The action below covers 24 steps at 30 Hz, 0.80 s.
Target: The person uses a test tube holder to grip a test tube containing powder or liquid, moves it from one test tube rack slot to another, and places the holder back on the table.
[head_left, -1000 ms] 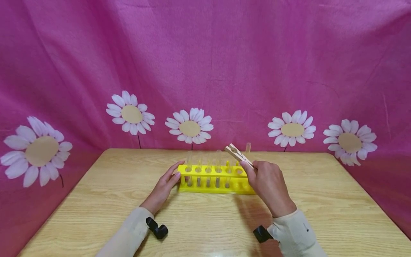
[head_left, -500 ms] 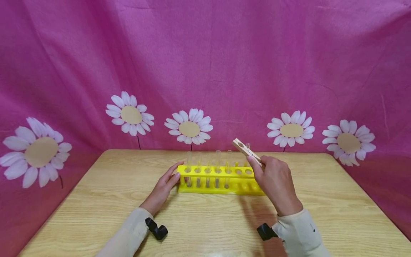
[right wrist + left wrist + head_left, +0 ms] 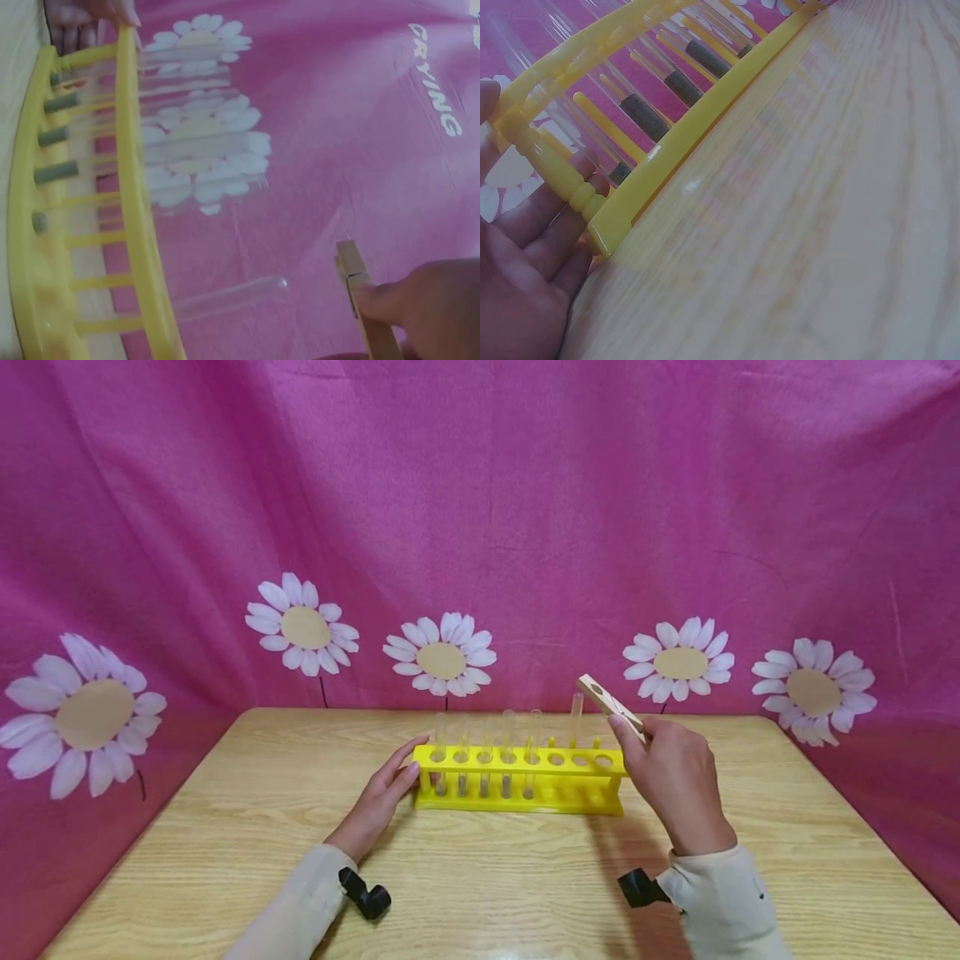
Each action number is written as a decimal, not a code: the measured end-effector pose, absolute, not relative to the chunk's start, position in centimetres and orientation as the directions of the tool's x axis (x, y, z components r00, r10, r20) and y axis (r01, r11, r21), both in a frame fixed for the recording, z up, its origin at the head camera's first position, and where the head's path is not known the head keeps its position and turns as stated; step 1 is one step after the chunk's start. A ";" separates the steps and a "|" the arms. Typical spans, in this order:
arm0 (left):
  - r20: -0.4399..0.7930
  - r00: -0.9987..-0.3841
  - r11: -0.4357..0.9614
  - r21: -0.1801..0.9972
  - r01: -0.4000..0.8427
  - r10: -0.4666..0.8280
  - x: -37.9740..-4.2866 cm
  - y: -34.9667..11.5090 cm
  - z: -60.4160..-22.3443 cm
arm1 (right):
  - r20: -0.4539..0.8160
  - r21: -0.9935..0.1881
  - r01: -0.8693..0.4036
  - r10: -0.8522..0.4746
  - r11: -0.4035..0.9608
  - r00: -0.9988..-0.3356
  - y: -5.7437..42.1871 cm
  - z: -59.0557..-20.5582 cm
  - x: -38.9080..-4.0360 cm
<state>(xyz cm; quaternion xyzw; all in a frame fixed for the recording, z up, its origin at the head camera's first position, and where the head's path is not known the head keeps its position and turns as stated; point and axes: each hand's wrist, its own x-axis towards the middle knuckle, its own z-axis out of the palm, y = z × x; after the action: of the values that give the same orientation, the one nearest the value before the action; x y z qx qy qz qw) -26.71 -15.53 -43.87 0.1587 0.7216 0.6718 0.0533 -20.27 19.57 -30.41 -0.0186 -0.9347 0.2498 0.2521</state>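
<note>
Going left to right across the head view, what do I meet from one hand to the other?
Left hand → five test tubes standing in the yellow test tube rack → lone test tube → wooden clothespin-style clamp → right hand.

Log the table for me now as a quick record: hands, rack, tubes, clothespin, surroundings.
Left hand: grips the left end of the rack
Right hand: holds the wooden clothespin
Wooden clothespin: raised above the rack's right end, no tube in it
Yellow test tube rack: upright on the wooden table
Filled test tubes: five, in the leftmost holes, dark contents at the bottom
Vacant holes: three, at right
Inverted test tube: rounded end up, behind those holes
Backdrop: pink cloth with daisies
</note>
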 end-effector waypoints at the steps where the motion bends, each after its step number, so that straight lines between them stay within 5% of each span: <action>1: 0.139 -0.943 0.046 0.986 0.160 0.301 -26.7 -15.5 -43.9 | 0.450 -0.481 -0.076 0.172 0.873 -0.877 19.8 -30.3 -20.3; 24: 0.106 -0.952 0.087 0.987 0.136 0.288 -26.5 -15.2 -43.6 | 0.244 -0.585 0.140 0.339 0.799 -0.909 22.9 -29.8 -20.5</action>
<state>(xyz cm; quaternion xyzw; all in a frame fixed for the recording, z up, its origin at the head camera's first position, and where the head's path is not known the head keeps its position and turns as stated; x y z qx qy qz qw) -26.48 -15.19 -43.58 0.1444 0.7350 0.6600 0.0575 -20.52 22.89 -29.81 -0.1284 -0.9328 0.2902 0.1708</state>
